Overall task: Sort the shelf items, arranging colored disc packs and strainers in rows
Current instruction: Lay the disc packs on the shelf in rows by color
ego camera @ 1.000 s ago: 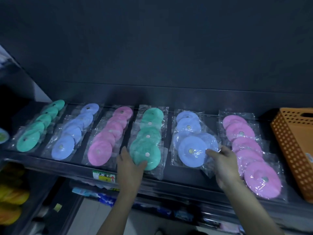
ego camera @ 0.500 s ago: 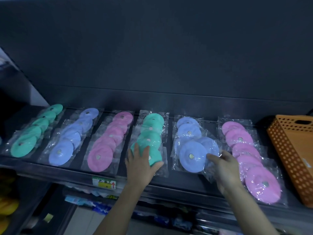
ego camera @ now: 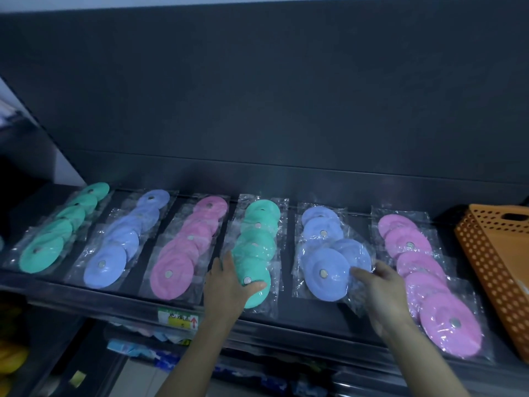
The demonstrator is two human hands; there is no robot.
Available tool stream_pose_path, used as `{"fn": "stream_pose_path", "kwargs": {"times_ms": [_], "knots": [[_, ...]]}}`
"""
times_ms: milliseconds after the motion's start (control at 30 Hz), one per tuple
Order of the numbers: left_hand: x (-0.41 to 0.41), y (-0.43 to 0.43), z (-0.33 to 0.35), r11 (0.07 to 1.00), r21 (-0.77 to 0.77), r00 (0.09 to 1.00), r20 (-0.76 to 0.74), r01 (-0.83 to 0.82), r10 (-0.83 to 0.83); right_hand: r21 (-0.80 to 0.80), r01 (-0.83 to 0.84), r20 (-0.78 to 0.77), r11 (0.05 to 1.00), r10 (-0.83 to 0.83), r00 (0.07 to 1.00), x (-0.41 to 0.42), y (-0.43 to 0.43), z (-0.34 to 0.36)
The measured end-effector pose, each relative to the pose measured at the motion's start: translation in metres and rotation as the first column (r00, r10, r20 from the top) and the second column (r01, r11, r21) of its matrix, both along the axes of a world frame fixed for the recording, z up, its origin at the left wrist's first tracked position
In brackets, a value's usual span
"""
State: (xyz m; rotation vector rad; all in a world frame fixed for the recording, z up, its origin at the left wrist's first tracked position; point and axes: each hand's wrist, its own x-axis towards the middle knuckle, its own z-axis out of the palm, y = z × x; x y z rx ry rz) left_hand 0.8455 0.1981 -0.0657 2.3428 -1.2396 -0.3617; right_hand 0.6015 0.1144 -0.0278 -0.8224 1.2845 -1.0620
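Here, round green disc (ego camera: pixel 258 296) in crinkly wrap, in left hand (ego camera: pixel 226 285).

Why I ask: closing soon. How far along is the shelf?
Done: left green row, left blue row, left pink row and right pink row look aligned. In hand: left hand grips the front green pack; right hand rests on the skewed blue row. Left: straightening it.
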Motion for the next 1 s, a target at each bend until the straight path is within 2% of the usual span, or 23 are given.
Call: {"fn": "stream_pose_path", "kwargs": {"times_ms": [133, 300, 400, 567, 600, 667, 733, 800, 900, 1000], "knots": [[0.004, -0.005, 0.0, 1.0, 0.007, 0.998, -0.065, -0.011, 0.011, -0.011, -0.008, -0.019, 1.0, 0.007, 1.0, -0.002, -0.001, -0.002], [0.018, -0.03, 0.01, 1.0, 0.005, 0.948, -0.318, 0.003, -0.001, -0.01, -0.005, -0.017, 1.0, 0.005, 1.0, -0.005, -0.003, -0.004], [0.025, -0.037, 0.011, 0.998, 0.049, 0.936, -0.351, 0.033, -0.013, -0.016, -0.005, -0.022, 1.0, 0.005, 1.0, -0.005, -0.004, -0.005], [0.024, -0.036, 0.011, 0.995, -0.08, 0.912, -0.403, 0.052, -0.08, -0.017, -0.004, -0.017, 1.0, 0.003, 1.0, -0.005, -0.004, -0.003], [0.022, -0.036, 0.012, 0.995, -0.079, 0.918, -0.386, 0.065, -0.091, -0.016, -0.011, -0.012, 1.0, 0.011, 1.0, -0.006, -0.004, -0.002], [0.015, -0.036, 0.016, 0.994, -0.069, 0.968, -0.233, 0.083, -0.097, -0.023, -0.041, 0.0, 0.999, 0.041, 0.999, -0.008, -0.002, 0.0], [0.002, -0.038, 0.025, 0.975, -0.189, 0.979, -0.145, 0.114, -0.143, -0.031, -0.08, 0.023, 0.996, 0.08, 0.997, -0.01, -0.001, 0.004], [-0.018, -0.04, 0.036, 0.951, -0.255, 0.954, -0.197, 0.172, -0.225, -0.026, -0.121, 0.057, 0.992, 0.122, 0.991, -0.012, -0.002, 0.007], [-0.052, -0.047, 0.04, 0.925, -0.168, 0.847, -0.371, 0.341, -0.38, -0.01, -0.159, 0.091, 0.987, 0.159, 0.983, -0.015, -0.004, 0.008], [-0.072, -0.052, 0.033, 0.951, -0.148, 0.769, -0.561, 0.273, -0.308, 0.001, -0.141, 0.079, 0.99, 0.14, 0.987, -0.021, -0.006, 0.006]]}}
